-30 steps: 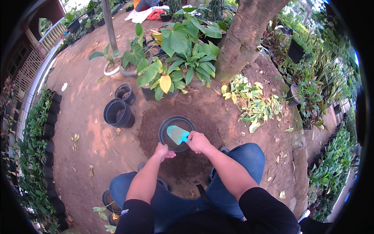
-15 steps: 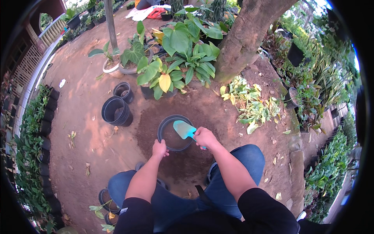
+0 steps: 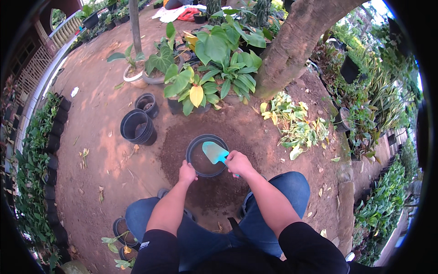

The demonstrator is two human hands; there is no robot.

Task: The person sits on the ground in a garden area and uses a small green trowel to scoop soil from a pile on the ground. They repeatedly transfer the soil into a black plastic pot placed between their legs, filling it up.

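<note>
Between my feet stands a round black plant pot (image 3: 188,153) with brown soil (image 3: 200,160) inside. My left hand (image 3: 187,172) is closed on its near left rim. In my right hand (image 3: 238,163) is a turquoise garden trowel (image 3: 214,152), gripped by its handle. The trowel's blade lies over the pot's opening, pointing to the far left, its face bare of any heap of soil. Dark loose soil (image 3: 178,132) is spread on the ground around the pot.
Stacked black pots (image 3: 138,128) and another black pot (image 3: 147,106) stand to the far left. Leafy potted plants (image 3: 214,68) crowd ahead by a tree trunk (image 3: 292,45). Cut yellow-green leaves (image 3: 296,123) lie at right. Small pots (image 3: 124,230) sit by my left knee.
The view has shifted slightly, moving the surroundings a little in the picture. Both hands keep their hold, and the trowel stays over the pot with hardly any movement.
</note>
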